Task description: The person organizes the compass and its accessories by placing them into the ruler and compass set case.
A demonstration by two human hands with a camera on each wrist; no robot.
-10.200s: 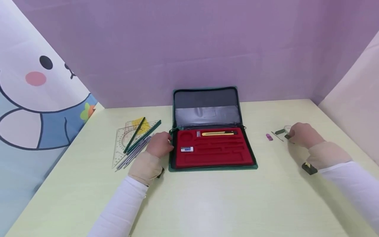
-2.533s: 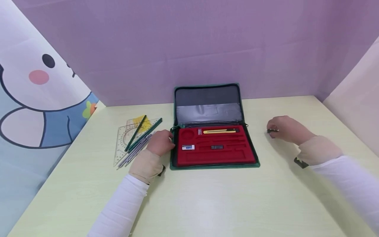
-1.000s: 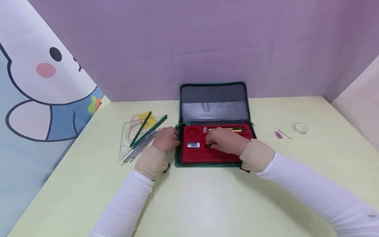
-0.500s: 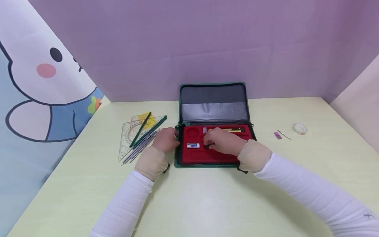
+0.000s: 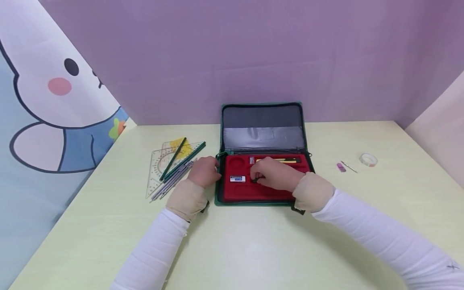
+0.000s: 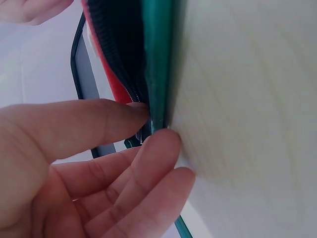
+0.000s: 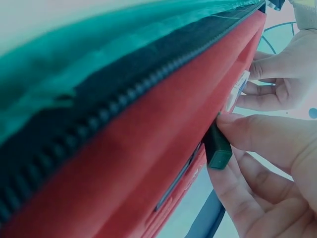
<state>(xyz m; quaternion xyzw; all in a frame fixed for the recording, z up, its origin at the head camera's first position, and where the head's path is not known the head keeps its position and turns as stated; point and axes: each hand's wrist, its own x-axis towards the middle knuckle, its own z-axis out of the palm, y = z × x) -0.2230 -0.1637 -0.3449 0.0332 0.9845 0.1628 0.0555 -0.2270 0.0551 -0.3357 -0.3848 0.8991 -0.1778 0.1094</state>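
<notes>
A zippered green case (image 5: 264, 204) lies unfolded on the table, its red molded tray (image 5: 261, 196) facing up. My left hand (image 5: 204, 172) pinches the case's left edge, thumb inside and fingers outside in the left wrist view. Between thumb and fingers, my right hand (image 5: 277, 173) holds a small dark green block (image 7: 218, 148) against the tray, just right of a white-and-blue eraser (image 5: 237, 179). In the right wrist view another dark flat piece (image 7: 178, 176) lies in the tray beside it. A yellow utility knife (image 5: 290, 160) and a small clear piece (image 5: 251, 160) sit in the upper slots.
Left of the case lie a clear set square (image 5: 154, 167), green pencils (image 5: 185, 160) and several silver drawing tools (image 5: 172, 181). To the right are a small pink piece (image 5: 341, 167), a thin metal rod (image 5: 349, 166) and a tape roll (image 5: 368, 160). A purple cloth wall stands behind.
My right hand has brought a dark block from the table's right side to the tray; an earlier dark block went into the tray before that. My left hand stays on the case edge.
</notes>
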